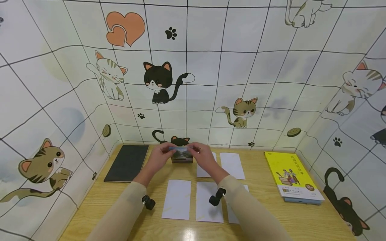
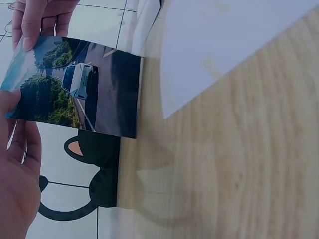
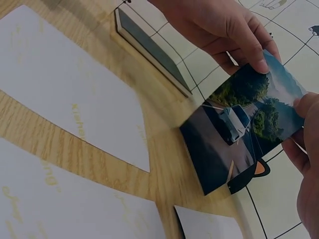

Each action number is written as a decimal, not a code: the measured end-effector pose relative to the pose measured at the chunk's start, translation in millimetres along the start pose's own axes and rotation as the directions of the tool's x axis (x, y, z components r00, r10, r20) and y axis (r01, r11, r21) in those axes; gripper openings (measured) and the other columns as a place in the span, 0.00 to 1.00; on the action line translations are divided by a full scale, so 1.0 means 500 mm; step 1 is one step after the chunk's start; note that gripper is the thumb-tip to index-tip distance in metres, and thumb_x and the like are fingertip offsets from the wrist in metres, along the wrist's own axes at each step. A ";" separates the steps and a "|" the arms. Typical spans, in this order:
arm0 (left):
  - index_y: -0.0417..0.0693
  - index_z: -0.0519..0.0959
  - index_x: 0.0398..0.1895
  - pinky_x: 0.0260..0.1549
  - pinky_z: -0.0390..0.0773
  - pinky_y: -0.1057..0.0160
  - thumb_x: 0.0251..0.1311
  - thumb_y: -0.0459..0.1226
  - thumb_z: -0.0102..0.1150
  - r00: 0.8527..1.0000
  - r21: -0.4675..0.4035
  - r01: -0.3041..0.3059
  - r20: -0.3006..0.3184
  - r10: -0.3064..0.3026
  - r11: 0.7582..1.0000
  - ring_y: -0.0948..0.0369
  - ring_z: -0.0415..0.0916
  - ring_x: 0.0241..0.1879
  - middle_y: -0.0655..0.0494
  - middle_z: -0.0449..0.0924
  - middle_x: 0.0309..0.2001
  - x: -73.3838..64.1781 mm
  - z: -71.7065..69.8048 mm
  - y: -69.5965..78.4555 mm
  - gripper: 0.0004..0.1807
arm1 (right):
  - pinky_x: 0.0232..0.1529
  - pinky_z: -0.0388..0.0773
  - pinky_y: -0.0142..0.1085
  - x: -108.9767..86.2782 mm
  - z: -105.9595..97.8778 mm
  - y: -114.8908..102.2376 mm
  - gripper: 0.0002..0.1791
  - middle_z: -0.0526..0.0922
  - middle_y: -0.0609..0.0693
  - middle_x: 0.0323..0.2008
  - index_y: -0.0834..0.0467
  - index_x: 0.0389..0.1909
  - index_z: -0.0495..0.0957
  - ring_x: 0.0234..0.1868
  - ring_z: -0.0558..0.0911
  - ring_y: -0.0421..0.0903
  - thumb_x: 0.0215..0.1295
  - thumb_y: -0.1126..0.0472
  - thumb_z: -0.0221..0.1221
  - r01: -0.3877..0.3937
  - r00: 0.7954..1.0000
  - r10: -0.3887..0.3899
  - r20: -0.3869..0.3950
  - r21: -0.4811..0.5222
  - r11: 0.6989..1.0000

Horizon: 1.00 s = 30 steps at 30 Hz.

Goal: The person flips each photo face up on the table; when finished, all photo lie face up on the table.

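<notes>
A photo print showing a car on a tree-lined road is held upright near the back of the table. The left hand pinches its upper left corner between thumb and fingers. At the upper right corner, the right hand pinches it the same way. In the left wrist view the picture has its sky edge between both hands, and its dark lower edge stands close over the wood. From the right wrist the same print appears tilted.
Several white sheets with faint yellow lettering, such as this one, lie in rows on the wooden table. A black book lies at the left. At the right, a yellow book rests on a blue one. Cat-patterned cloth surrounds the table.
</notes>
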<state>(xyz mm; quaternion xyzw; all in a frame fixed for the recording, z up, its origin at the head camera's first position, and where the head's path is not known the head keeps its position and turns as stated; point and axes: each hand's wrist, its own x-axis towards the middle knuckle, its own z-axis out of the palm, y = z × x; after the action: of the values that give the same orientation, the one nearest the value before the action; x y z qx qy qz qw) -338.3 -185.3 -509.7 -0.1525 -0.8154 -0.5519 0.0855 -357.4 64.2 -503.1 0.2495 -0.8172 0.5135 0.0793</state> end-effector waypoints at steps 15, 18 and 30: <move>0.54 0.88 0.55 0.34 0.75 0.57 0.79 0.38 0.68 0.998 -0.040 -0.003 -0.057 0.001 0.999 0.54 0.77 0.36 0.52 0.87 0.40 0.006 0.003 0.009 0.08 | 0.38 0.86 0.39 0.012 -0.005 -0.009 0.10 0.87 0.49 0.34 0.52 0.57 0.90 0.36 0.86 0.53 0.83 0.58 0.65 -0.028 1.000 0.028 -0.009 0.061 0.998; 0.51 0.87 0.56 0.30 0.73 0.60 0.79 0.36 0.67 0.998 -0.079 0.014 -0.063 -0.019 0.997 0.53 0.75 0.35 0.49 0.86 0.40 0.004 0.004 0.010 0.09 | 0.38 0.85 0.38 0.014 -0.004 -0.009 0.10 0.89 0.48 0.36 0.52 0.58 0.90 0.37 0.86 0.46 0.82 0.57 0.65 -0.039 0.999 0.040 -0.008 0.066 0.997; 0.44 0.83 0.60 0.38 0.83 0.50 0.78 0.37 0.69 0.995 -0.177 0.060 -0.067 -0.073 0.982 0.56 0.79 0.38 0.50 0.85 0.46 0.003 0.006 0.000 0.13 | 0.39 0.88 0.61 0.020 0.000 -0.001 0.10 0.88 0.49 0.36 0.53 0.57 0.90 0.34 0.85 0.56 0.83 0.58 0.65 -0.050 0.998 0.054 -0.030 0.113 0.992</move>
<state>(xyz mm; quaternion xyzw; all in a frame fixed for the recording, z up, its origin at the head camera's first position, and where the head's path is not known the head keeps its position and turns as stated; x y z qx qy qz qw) -339.4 -182.5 -510.3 -0.1116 -0.7647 -0.6291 0.0830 -365.6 60.8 -498.8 0.2238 -0.7918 0.5645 0.0651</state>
